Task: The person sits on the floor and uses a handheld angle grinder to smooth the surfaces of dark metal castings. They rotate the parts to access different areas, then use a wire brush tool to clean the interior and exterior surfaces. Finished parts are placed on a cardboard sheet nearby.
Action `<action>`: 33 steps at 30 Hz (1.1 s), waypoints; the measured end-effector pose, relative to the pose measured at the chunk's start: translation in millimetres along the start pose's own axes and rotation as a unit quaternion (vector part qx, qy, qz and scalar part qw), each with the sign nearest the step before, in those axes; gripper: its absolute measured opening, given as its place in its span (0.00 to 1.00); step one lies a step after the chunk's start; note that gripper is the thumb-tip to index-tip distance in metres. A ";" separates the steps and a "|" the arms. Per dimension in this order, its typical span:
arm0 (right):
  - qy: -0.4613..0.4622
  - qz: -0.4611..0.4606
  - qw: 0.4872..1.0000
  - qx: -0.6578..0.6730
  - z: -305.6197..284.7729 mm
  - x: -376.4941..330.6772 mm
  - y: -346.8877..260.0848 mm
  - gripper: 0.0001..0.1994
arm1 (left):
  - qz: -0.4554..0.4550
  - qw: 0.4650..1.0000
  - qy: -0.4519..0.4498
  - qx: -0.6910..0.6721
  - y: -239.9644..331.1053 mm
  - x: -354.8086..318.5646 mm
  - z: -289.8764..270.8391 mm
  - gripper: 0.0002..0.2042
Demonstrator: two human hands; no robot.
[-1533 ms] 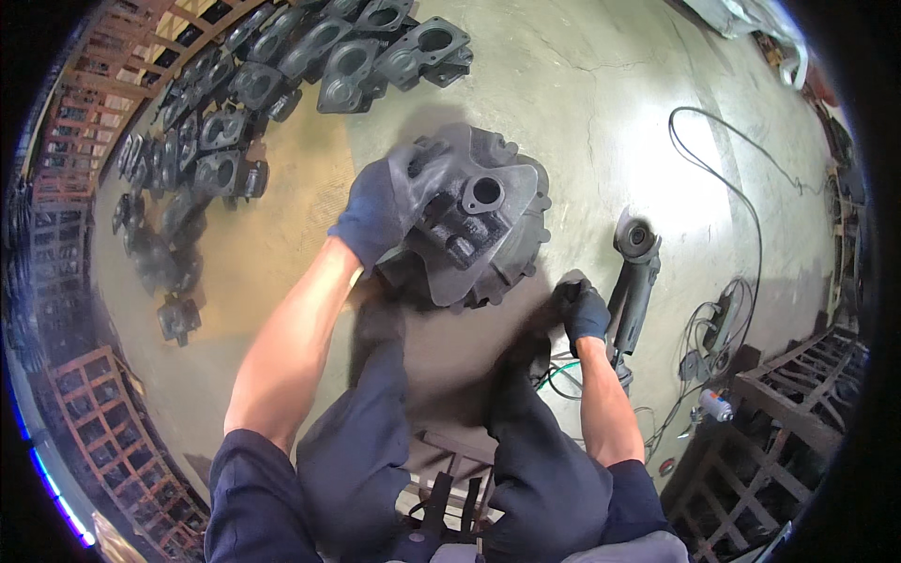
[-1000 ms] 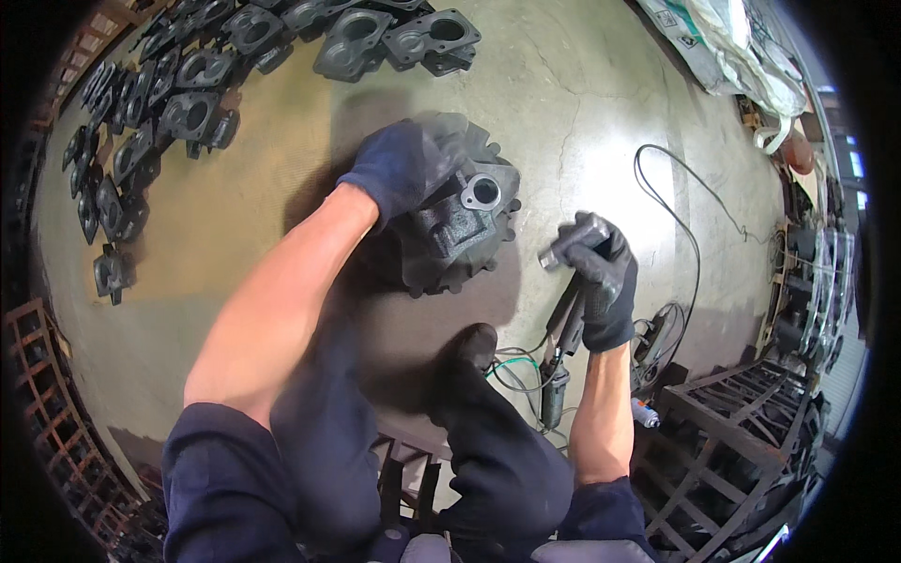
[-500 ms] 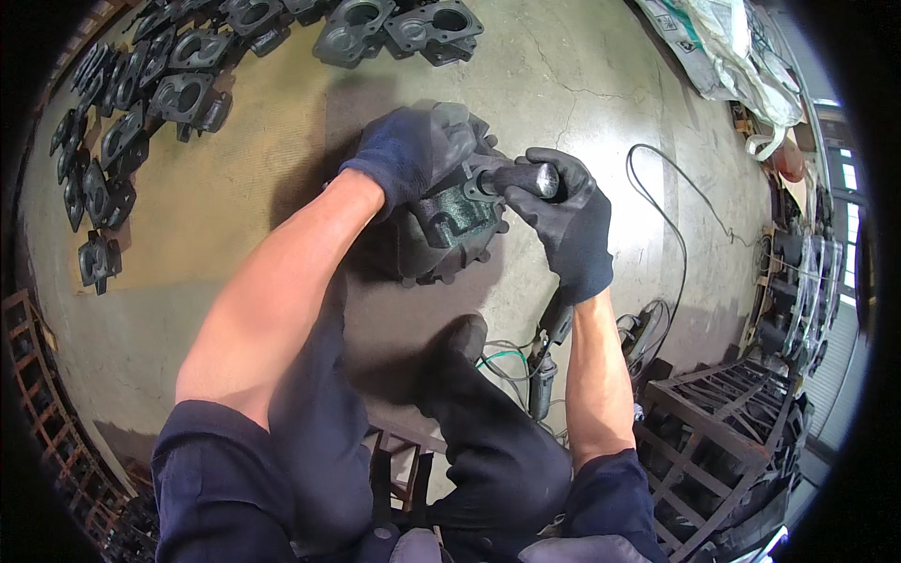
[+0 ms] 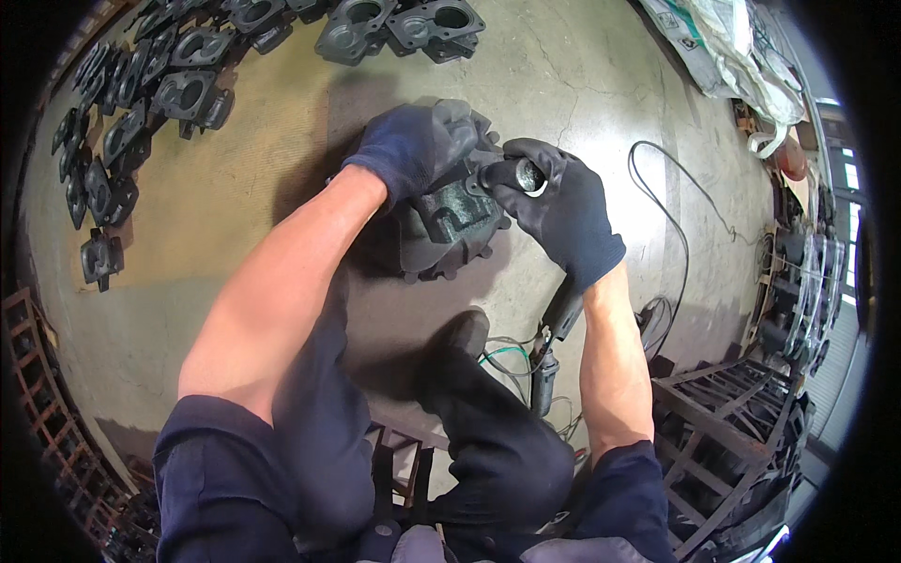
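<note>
- Knees and dark trousers filling the bottom of the view, with one dark shoe [image 4: 462, 340] planted on the concrete floor [image 4: 582, 84] just below the work.
- Bare forearms rising from the lower edge toward the centre, both ending in dark work gloves.
- Right hand [image 4: 561, 211] clamped around the head of a slim grinding tool [image 4: 526, 176]; tool body running down and back under the wrist toward the right knee, so long axis roughly near-to-far, working end pointed left at the casting.
- Cable [image 4: 671, 216] looping away over the floor to the right of that hand.
- Left hand [image 4: 413, 150] spread over the top of a dark grey metal casting [image 4: 450, 230], fingers closed down on its upper edge, steadying it.
- Casting resting on the floor at centre, directly under and between both hands; notched flange visible along its lower rim, just ahead of the shoe.
- Tool tip touching or just beside the casting's upper right corner, right hand nearer to that spot than the left; exact contact cannot be told.
- Farther off, rows of similar dark castings [image 4: 188, 89] lined up along the upper left of the floor, well apart from the hands.
- Metal racks [image 4: 723, 422] at right, pale sacks [image 4: 723, 47] at far upper right.
</note>
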State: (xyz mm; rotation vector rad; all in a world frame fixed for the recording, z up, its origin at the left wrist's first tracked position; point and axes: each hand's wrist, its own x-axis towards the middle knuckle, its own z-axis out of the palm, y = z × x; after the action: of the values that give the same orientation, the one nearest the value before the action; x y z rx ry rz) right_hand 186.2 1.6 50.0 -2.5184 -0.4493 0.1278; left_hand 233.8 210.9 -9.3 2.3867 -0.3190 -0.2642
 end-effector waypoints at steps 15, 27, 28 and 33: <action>0.149 0.166 0.860 0.458 47.1 30.3 -24.7 0.15 | 0.006 1.000 -0.021 0.018 -10.0 4.1 5.9 0.12; 0.161 0.224 0.820 0.501 54.8 30.5 -24.8 0.17 | 0.040 0.998 0.039 0.023 -10.4 0.5 8.9 0.14; 0.162 0.217 0.828 0.491 54.5 32.9 -22.4 0.17 | 0.039 0.998 0.039 0.027 -10.4 0.7 9.3 0.14; 0.171 0.049 0.810 0.559 -9.9 28.9 -37.4 0.19 | 0.050 0.997 -0.018 0.058 -16.3 3.3 10.8 0.16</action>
State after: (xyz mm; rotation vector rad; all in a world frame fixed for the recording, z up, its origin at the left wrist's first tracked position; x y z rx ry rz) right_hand 204.3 35.5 79.1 -1.3362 -0.0308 -0.0315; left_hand 236.5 214.9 -28.5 2.4738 -0.4819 -0.2493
